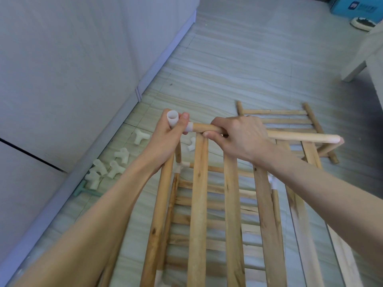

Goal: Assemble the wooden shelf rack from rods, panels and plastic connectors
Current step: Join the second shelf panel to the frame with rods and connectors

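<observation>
Loose connectors on floor left of the rack (pixel 207 204): 6, i.e. 1 at (pixel 140 136), 1 at (pixel 191 143), 1 at (pixel 122 154), plus a cluster of 3 (pixel 101 172) nearest the wall. 1 more connector (pixel 173 119) in left hand, 1 rod (pixel 300 137) pushed into it. Spare panel beyond rack: 1 (pixel 290 125). Hands: 2.

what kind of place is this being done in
Probably a room in a home, with the work done on the floor. Pale striped floor tiles run up to a white cabinet front, and a pet-style food bowl sits beside a blue cardboard box at the far end.
</observation>
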`<state>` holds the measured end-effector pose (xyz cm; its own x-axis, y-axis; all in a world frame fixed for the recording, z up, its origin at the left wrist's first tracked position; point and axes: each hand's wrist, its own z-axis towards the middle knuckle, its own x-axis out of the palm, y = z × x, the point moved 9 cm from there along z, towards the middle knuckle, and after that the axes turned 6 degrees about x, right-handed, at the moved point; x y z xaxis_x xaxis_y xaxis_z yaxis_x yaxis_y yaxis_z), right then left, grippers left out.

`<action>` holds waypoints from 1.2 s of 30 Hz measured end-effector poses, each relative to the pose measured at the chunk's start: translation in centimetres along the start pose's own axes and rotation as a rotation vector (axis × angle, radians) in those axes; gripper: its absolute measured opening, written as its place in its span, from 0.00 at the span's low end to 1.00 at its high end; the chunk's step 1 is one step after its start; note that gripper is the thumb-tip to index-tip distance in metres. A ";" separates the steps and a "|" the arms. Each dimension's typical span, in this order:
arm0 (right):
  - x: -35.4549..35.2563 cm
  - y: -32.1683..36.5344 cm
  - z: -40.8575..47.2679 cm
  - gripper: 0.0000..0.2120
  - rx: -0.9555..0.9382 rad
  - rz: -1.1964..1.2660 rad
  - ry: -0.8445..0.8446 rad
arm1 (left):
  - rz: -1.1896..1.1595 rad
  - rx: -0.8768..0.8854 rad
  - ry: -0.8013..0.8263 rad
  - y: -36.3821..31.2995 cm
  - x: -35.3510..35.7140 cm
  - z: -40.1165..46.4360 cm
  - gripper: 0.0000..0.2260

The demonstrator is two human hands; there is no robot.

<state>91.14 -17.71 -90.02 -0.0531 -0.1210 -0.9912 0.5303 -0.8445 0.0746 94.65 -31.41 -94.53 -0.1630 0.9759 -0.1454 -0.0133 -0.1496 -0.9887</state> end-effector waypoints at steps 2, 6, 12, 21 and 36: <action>0.3 0.1 0.2 0.22 0.000 -0.017 0.001 | 0.004 0.001 -0.006 0.1 0.0 0.1 0.11; 0.9 -0.5 0.4 0.21 0.012 0.004 0.005 | 0.044 0.030 0.008 0.0 0.1 0.8 0.10; 1.2 -1.1 0.3 0.19 0.038 0.092 0.019 | 0.035 -0.043 0.041 0.8 -0.1 2.5 0.07; -0.3 -9.5 -2.7 0.22 0.352 0.102 0.033 | -0.003 -0.251 0.570 -1.1 2.7 5.2 0.18; 0.0 -8.3 -1.9 0.25 0.335 0.022 -0.107 | -0.942 -0.911 0.309 4.2 4.0 -2.0 0.49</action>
<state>88.36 -9.70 -90.80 -0.1424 -0.1798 -0.9733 0.2262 -0.9633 0.1449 95.91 -27.77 -99.33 -0.2259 0.6618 0.7149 0.6786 0.6334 -0.3719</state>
